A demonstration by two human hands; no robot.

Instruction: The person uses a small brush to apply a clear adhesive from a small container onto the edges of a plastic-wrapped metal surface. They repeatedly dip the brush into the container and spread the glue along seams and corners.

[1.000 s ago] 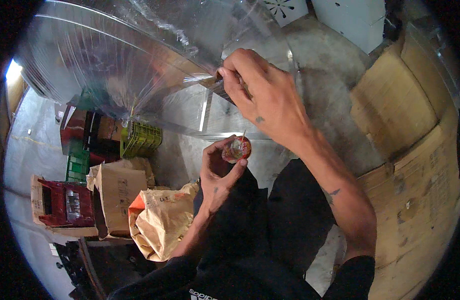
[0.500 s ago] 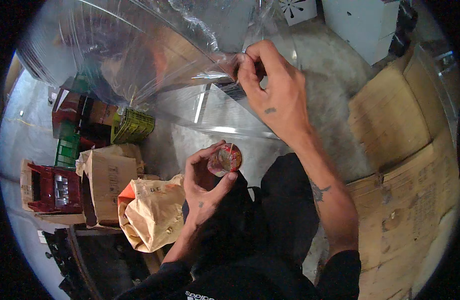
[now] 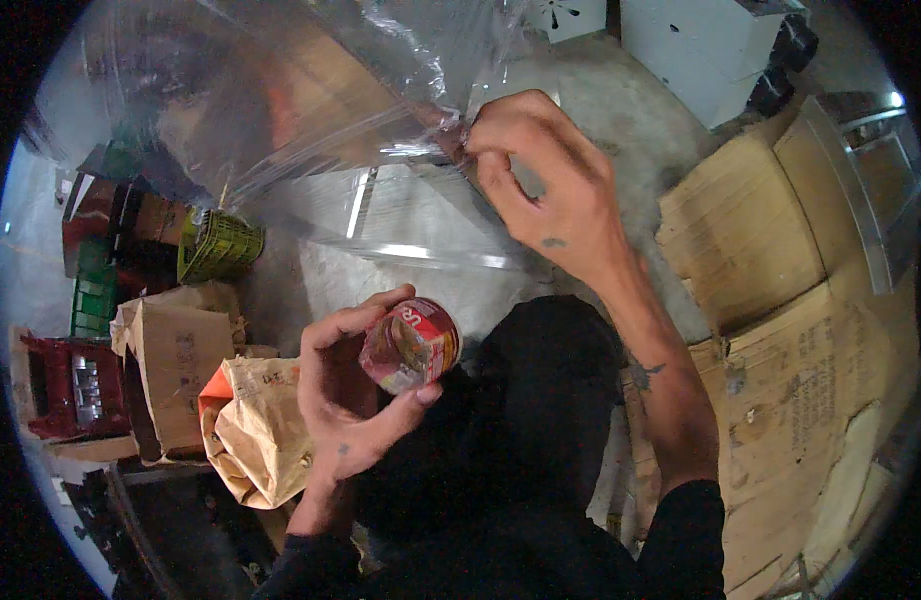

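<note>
Held in my left hand (image 3: 345,385) is a small round roll with red printing (image 3: 420,335), which looks like a roll of tape. My thumb presses its lower edge and my fingers curve round its far side. Ahead and to the right, my right hand (image 3: 560,185) is closed in a pinch at the corner of clear plastic film (image 3: 320,165). The film is stretched over a large bulky object with brown and orange parts showing through. My fingertips are partly hidden against it. The roll sits above my dark-clothed knees, apart from the film.
At left stand an open cardboard box (image 3: 185,375), a crumpled tan paper bag (image 3: 255,430), a yellow-green basket (image 3: 220,245) and a dark red plastic part (image 3: 75,390). Flattened cardboard (image 3: 780,400) lies at right. A pale grey cabinet (image 3: 695,50) stands at the far right.
My left hand has moved left and a little nearer with the roll, turning it so more of its red printing shows. My right hand stays pinched at the film's corner. The view has shifted slightly.
</note>
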